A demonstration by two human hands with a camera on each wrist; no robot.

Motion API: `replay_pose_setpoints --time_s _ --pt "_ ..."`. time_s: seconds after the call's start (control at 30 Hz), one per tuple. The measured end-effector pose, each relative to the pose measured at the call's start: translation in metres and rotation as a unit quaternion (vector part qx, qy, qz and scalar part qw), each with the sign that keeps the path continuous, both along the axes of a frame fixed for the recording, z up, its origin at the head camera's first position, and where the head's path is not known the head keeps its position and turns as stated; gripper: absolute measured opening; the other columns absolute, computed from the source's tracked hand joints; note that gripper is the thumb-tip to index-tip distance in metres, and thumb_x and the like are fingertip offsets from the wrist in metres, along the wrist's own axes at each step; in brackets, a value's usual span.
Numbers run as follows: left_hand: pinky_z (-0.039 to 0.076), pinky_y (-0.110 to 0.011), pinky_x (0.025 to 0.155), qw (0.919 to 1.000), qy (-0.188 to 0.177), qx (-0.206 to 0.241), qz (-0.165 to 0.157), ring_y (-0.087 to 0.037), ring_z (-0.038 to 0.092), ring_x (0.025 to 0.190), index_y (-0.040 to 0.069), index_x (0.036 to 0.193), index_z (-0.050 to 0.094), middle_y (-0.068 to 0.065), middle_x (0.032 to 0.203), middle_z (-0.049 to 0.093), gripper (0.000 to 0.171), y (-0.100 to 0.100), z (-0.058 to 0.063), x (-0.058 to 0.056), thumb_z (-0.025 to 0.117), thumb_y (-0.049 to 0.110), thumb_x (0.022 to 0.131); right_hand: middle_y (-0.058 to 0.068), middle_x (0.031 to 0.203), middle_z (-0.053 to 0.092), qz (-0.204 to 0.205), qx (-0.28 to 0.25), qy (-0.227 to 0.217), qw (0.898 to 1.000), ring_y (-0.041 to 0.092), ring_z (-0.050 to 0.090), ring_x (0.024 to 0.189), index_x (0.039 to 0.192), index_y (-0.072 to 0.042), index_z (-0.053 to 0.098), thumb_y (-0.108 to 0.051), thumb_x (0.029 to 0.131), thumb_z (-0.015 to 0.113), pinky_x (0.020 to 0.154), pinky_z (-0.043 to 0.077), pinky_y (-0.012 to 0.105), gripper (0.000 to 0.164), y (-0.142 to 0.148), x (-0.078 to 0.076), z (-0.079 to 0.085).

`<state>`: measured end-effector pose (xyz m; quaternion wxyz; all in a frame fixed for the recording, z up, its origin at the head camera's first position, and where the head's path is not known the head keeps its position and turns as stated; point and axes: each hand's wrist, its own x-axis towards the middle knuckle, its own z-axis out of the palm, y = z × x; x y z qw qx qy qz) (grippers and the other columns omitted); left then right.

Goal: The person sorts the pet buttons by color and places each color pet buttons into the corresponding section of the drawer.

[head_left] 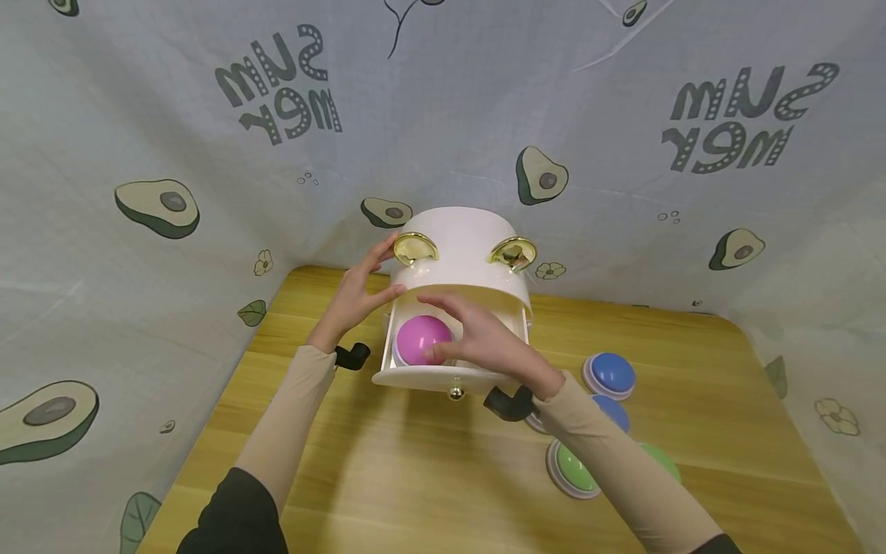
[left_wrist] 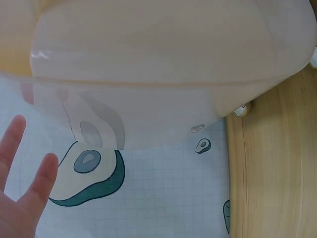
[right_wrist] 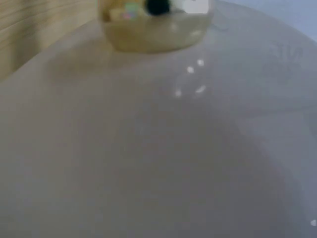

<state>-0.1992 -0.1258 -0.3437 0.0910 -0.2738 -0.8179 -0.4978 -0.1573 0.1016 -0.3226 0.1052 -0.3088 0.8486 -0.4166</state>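
A glossy white box [head_left: 459,242] with two gold ear-like loops stands at the back of the table. Its drawer [head_left: 415,375] is pulled out, and a pink domed button [head_left: 421,338] sits in the left part. Over the drawer, my right hand [head_left: 481,338] has its thumb at the dome's right side, with the fingers held apart behind it. In the right wrist view the drawer front [right_wrist: 148,148] and its gold knob [right_wrist: 156,29] fill the picture; the hand is hidden there. My left hand [head_left: 351,302] lies spread along the box's left side, fingers fairly straight.
Blue buttons [head_left: 613,372] and green buttons [head_left: 576,471] lie on the wooden table [head_left: 374,477] to the right, partly covered by my right forearm. A printed cloth [head_left: 443,100] rises behind and on both sides of the table.
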Motion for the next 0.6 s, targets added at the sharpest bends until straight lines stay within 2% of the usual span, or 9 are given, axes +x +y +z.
replay_pose_setpoints --time_s 0.1,0.33,0.47,0.6 --pt "0.031 -0.047 0.107 1.0 -0.003 0.003 -0.002 -0.029 0.041 0.13 0.003 0.15 0.027 -0.019 0.145 0.04 0.074 0.001 0.001 0.0 0.067 0.001 0.088 0.01 0.143 0.045 0.004 -0.009 -0.005 1.0 0.029 0.039 0.133 0.14 -0.005 0.045 -0.009 0.08 0.077 0.108 0.032 0.043 0.068 0.002 0.001 0.003" --pt "0.031 -0.047 0.107 1.0 -0.008 -0.001 0.004 -0.03 0.041 0.13 0.003 0.15 0.027 -0.019 0.145 0.041 0.073 0.001 0.002 0.001 0.066 0.003 0.089 0.007 0.143 0.046 0.006 -0.039 -0.007 0.999 0.026 0.039 0.133 0.14 -0.004 0.047 -0.012 0.082 0.077 0.109 0.032 0.04 0.066 0.008 0.004 0.004" --pt "0.03 -0.047 0.108 0.9999 -0.015 -0.004 0.006 -0.03 0.041 0.13 0.004 0.15 0.026 -0.02 0.145 0.041 0.073 0.001 0.003 0.002 0.067 0.004 0.089 0.006 0.141 0.048 0.0 -0.064 -0.003 0.998 0.024 0.04 0.133 0.138 -0.004 0.049 -0.014 0.082 0.078 0.109 0.031 0.039 0.064 0.014 0.007 0.004" --pt "0.03 -0.047 0.108 0.9999 -0.016 -0.002 0.005 -0.03 0.041 0.129 0.003 0.15 0.027 -0.02 0.145 0.04 0.074 0.002 0.003 0.003 0.067 0.004 0.088 0.009 0.139 0.05 -0.009 -0.104 -0.004 0.995 0.023 0.041 0.132 0.137 -0.003 0.05 -0.008 0.082 0.077 0.109 0.031 0.038 0.062 0.024 0.012 0.008"
